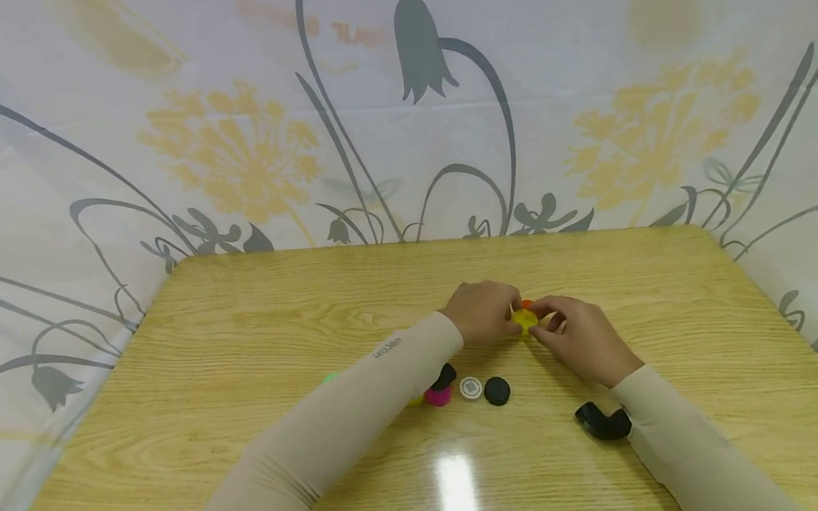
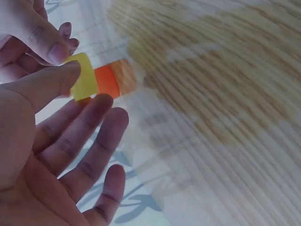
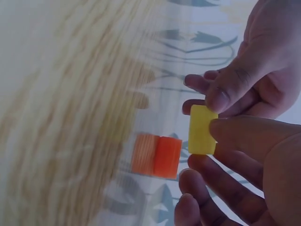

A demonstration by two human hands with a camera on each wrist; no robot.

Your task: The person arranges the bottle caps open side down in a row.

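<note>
Both hands pinch a small yellow disc-shaped cap point(image 1: 526, 323), which shows its side in the left wrist view point(image 2: 84, 77). My left hand point(image 1: 486, 315) holds it from the left with thumb and fingertips. From the other side my right hand point(image 1: 580, 338) has its thumb and fingers at the edge. An orange cap point(image 3: 168, 157) sits on the glossy table, mirrored in its surface. The yellow cap is held close over the orange one, offset from it in the right wrist view. In the head view the orange cap mostly hides behind the yellow one.
Nearer on the table point(image 1: 250, 316) lie a white cap point(image 1: 470, 388), a black cap point(image 1: 497, 391) and a magenta cap point(image 1: 439, 396) under a black piece. A green edge point(image 1: 330, 377) peeks past the left sleeve. A black curved piece point(image 1: 603, 422) lies beside the right sleeve.
</note>
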